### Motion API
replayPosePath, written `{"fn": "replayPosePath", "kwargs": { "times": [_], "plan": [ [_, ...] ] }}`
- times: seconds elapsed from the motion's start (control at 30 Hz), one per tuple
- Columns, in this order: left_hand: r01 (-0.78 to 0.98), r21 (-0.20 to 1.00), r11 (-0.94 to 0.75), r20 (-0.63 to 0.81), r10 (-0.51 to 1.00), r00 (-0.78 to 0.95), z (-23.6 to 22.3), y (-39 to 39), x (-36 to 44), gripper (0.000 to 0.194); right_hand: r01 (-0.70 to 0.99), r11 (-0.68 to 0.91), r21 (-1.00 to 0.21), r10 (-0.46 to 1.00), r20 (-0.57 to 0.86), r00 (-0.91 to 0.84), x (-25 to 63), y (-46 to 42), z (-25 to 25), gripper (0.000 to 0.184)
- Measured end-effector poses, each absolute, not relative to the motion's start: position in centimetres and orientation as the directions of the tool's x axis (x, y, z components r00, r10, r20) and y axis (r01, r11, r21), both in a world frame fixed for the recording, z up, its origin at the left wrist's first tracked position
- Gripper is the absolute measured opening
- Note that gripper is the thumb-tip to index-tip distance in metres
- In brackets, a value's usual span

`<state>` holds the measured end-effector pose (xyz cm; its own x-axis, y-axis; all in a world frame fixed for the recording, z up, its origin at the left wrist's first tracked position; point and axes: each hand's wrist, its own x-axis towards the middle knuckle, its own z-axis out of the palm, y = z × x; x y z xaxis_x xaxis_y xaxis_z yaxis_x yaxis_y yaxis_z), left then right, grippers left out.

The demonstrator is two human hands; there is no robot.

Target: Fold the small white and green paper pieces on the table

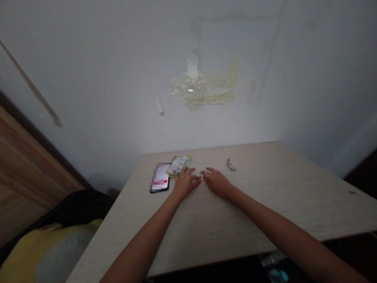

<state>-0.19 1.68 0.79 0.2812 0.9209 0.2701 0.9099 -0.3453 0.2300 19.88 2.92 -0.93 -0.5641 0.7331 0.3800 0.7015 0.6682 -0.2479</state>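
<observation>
My left hand (185, 181) rests palm down on the pale wooden table, fingers spread, its fingertips by the lower edge of a green and white packet (178, 164). My right hand (216, 181) lies just to the right, fingers apart and slightly bent, pointing toward the left one. A narrow gap separates the two hands; whether something tiny lies there I cannot tell. Left of the packet is a phone (160, 178) with a lit, partly blurred screen. A small torn green and white wrapper piece (231, 164) sits beyond my right hand.
The table (265, 169) meets a white wall (118, 78) with peeling clear tape (203, 88). At lower left, beside the table, are a yellow and grey cloth item (59, 251) and wooden panelling (23, 157). Some items show under the front edge at lower right.
</observation>
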Motion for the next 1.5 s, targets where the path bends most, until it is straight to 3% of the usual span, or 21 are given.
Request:
{"fn": "replayPosePath", "kwargs": {
  "times": [0.2,0.37,0.67,0.97,1.2,1.5],
  "plan": [
    [0.913,0.229,-0.338,0.302,0.916,0.263,0.6,1.5,0.1,0.019,0.651,0.672,-0.352,0.732,0.446,-0.515,20.5,3.9,-1.8,0.039],
    [0.91,0.231,-0.345,0.319,0.91,0.264,0.5,1.6,0.2,0.019,0.596,0.687,-0.416,0.713,0.546,-0.441,21.1,4.6,-1.7,0.022],
    [0.922,0.214,-0.322,0.322,0.915,0.244,0.7,1.7,0.7,0.021,0.57,0.753,-0.329,0.647,0.527,-0.551,20.7,4.3,-1.3,0.021],
    [0.927,0.209,-0.311,0.333,0.914,0.231,0.6,1.8,0.7,0.018,0.59,0.735,-0.334,0.669,0.495,-0.554,20.7,4.4,-1.5,0.022],
    [0.932,0.212,-0.295,0.332,0.919,0.215,0.7,1.8,0.8,0.021,0.584,0.779,-0.23,0.613,0.478,-0.629,20.7,3.7,-0.4,0.018],
    [0.944,0.182,-0.275,0.322,0.924,0.207,1.0,1.6,0.7,0.022,0.582,0.776,-0.244,0.624,0.432,-0.651,21.3,3.6,-0.2,0.019]
  ]
}}
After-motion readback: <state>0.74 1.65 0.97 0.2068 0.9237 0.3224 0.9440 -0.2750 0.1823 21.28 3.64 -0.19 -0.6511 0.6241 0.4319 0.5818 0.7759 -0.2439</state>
